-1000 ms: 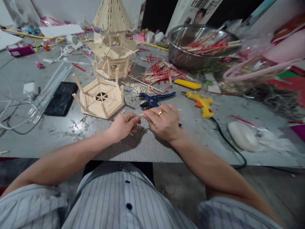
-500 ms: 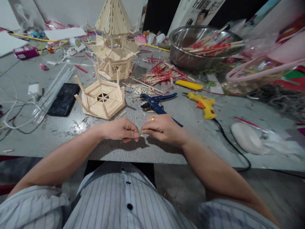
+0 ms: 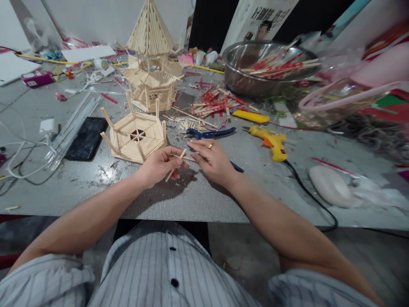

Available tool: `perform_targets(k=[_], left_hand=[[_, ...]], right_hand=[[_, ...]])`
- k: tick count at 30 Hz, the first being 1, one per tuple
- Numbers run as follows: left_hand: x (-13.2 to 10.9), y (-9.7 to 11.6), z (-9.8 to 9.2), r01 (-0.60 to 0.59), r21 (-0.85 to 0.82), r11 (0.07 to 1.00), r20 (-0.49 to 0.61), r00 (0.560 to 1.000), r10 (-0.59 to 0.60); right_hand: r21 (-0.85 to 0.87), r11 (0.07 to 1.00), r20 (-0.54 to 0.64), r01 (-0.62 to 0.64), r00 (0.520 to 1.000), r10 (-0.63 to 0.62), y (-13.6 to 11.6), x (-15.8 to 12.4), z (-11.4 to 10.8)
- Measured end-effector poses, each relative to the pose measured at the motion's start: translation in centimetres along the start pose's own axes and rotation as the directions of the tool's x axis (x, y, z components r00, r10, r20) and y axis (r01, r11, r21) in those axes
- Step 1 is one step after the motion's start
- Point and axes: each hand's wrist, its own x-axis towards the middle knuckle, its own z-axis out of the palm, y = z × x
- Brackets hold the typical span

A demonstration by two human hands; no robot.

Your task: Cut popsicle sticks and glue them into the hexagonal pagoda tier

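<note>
My left hand pinches a short pale wooden stick that slants up to the right above the grey table. Close beside it, my right hand, with a gold ring, has its fingers closed on a second thin stick that lies across toward the left hand. Just behind the left hand sits a hexagonal stick-built base. A tall stick pagoda stands further back. Blue-handled pliers lie right behind my right hand.
A yellow glue gun with a black cord lies to the right, near a white oval object. A steel bowl holds red-tipped sticks, and more are scattered in front of it. A black phone and white cables lie at the left.
Both hands moved away from the table's front edge toward the hexagonal base. The sticks, held end to end before, now cross, and the left one shows at full length.
</note>
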Motion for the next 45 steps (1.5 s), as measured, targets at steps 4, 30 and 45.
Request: perform_targets(k=[4, 30, 45], left_hand=[[0.0, 0.1, 0.3, 0.050, 0.022, 0.999, 0.039, 0.998, -0.051], [-0.2, -0.3, 0.2, -0.196, 0.255, 0.947, -0.183, 0.952, 0.247], [-5.6, 3.1, 0.6, -0.507, 0.395, 0.766, -0.246, 0.745, 0.620]], right_hand=[[0.315, 0.945, -0.031, -0.084, 0.995, 0.099, -1.4, 0.0, -0.7], [-0.542, 0.747, 0.110, -0.384, 0.849, 0.516, 4.4, -0.8, -2.7], [0.110, 0.763, -0.356, -0.637, 0.691, 0.629, 2.0, -0.1, -4.4]])
